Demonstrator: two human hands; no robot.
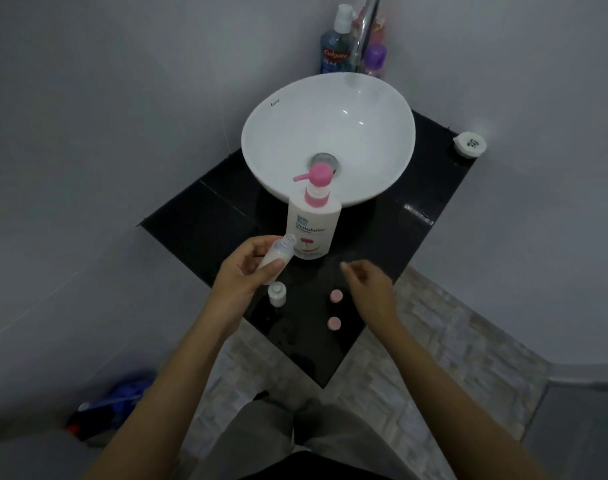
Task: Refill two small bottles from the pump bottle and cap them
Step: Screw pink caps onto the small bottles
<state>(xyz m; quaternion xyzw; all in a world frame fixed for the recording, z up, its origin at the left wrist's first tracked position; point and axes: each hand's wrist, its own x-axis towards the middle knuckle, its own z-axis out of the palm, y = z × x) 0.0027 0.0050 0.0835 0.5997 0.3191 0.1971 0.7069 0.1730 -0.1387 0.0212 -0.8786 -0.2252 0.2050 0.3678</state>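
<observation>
A white pump bottle point(314, 223) with a pink pump head stands on the black counter point(209, 216) in front of the basin. My left hand point(247, 268) grips a small uncapped bottle point(278, 254) holding white liquid, tilted with its neck toward the pump bottle. A second small white bottle point(277, 294) stands uncapped just below that hand. Two pink caps point(336, 296) point(334, 323) lie on the counter to the right. My right hand point(368, 285) hovers beside the caps, fingers loosely apart and holding nothing.
A white bowl basin point(330, 140) with a chrome tap point(363, 32) sits behind. Mouthwash point(335, 46) and a purple bottle point(375, 58) stand in the far corner. A small white round container point(469, 144) rests at the counter's right corner. Blue objects lie on the floor at lower left.
</observation>
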